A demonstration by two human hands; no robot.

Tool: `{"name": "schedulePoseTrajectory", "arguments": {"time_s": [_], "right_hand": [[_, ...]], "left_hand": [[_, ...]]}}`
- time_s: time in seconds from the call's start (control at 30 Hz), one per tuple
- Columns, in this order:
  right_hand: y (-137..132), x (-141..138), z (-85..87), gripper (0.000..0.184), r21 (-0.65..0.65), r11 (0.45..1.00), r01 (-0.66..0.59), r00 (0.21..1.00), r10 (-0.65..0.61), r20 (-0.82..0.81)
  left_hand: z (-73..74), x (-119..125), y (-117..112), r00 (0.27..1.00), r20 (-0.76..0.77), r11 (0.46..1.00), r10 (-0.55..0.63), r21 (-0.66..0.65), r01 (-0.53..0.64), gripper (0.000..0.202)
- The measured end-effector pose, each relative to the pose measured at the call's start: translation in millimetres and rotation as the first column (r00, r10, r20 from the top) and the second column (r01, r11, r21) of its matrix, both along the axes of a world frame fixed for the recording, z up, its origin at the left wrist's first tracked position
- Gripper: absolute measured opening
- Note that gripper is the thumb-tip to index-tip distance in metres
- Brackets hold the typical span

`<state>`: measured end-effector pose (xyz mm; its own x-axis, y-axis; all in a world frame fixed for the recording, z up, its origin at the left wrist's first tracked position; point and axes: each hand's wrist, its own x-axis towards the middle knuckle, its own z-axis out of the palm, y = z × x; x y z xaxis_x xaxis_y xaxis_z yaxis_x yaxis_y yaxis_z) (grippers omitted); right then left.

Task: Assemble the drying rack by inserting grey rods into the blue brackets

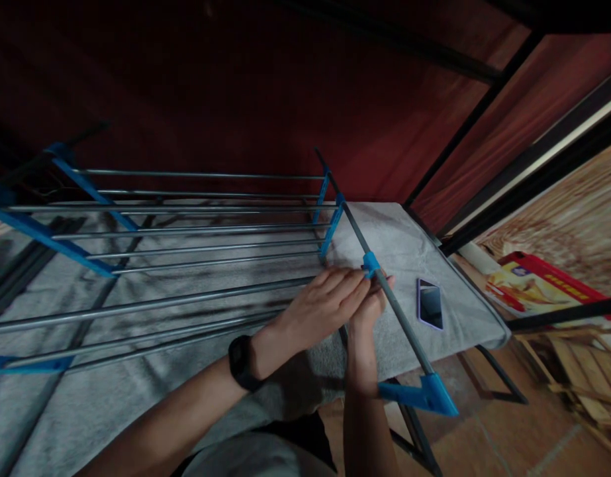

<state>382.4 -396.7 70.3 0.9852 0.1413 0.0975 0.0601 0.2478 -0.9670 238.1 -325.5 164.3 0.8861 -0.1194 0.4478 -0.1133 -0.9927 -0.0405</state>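
Observation:
A shoe-rack-like frame of grey metal rods and blue plastic brackets lies across a grey cloth-covered surface. My left hand point(332, 298), with a black watch point(241, 363) on its wrist, is closed over the end of a long metal rod point(186, 303), fingers together. Its fingertips meet a blue connector point(371, 263) on the slanting side pole point(403, 321). Just under that connector my right hand point(369, 308) is closed around the joint, its fingers partly hidden by the left hand and the pole. A blue end bracket point(424, 395) sits at the pole's near end.
A phone point(429, 303) lies on the grey cloth point(384, 222) right of the pole. Dark metal bars and a dark red curtain point(210, 86) rise behind. At right are a red and yellow box point(543, 285) and wooden slats point(583, 371) above the tiled floor.

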Motion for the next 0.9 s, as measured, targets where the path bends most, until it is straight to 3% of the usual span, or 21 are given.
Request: {"name": "schedulePoseTrajectory", "arguments": {"time_s": [0.07, 0.1, 0.2, 0.3, 0.37, 0.5, 0.9], "right_hand": [[-11, -1, -11.0, 0.050, -0.030, 0.991, 0.130, 0.991, -0.130, -0.012], [-15, -3, -18.5, 0.046, -0.060, 0.983, 0.173, 0.984, -0.175, -0.019], [-25, -11, -45.7, 0.034, -0.154, 0.971, 0.183, 0.981, -0.190, -0.033], [-29, -24, -71.5, 0.029, -0.236, 0.968, 0.090, 0.995, -0.097, -0.018], [-30, -31, -84.1, 0.029, -0.287, 0.958, 0.007, 1.000, -0.010, -0.008], [-32, -36, -97.0, 0.035, -0.352, 0.932, -0.089, 0.994, 0.107, 0.032], [-36, -31, -102.2, 0.042, -0.451, 0.880, -0.150, 0.969, 0.221, 0.109]], "left_hand": [[-28.6, -34, 7, 0.993, 0.057, 0.994, -0.108, 0.036, 0.106, 0.040], [-45.3, -50, 11, 0.995, 0.061, 0.997, -0.081, 0.020, 0.080, 0.040], [-93.8, -89, 26, 0.983, -0.031, 0.979, 0.183, -0.089, -0.186, 0.039], [-122.6, -109, 42, 0.877, -0.133, 0.861, 0.461, -0.172, -0.478, 0.037], [-128.4, -113, 49, 0.847, -0.207, 0.830, 0.489, -0.190, -0.525, 0.037], [-123.8, -109, 54, 0.851, -0.324, 0.848, 0.414, -0.204, -0.490, 0.032], [-116.2, -104, 56, 0.860, -0.290, 0.841, 0.420, -0.233, -0.489, 0.030]]}}
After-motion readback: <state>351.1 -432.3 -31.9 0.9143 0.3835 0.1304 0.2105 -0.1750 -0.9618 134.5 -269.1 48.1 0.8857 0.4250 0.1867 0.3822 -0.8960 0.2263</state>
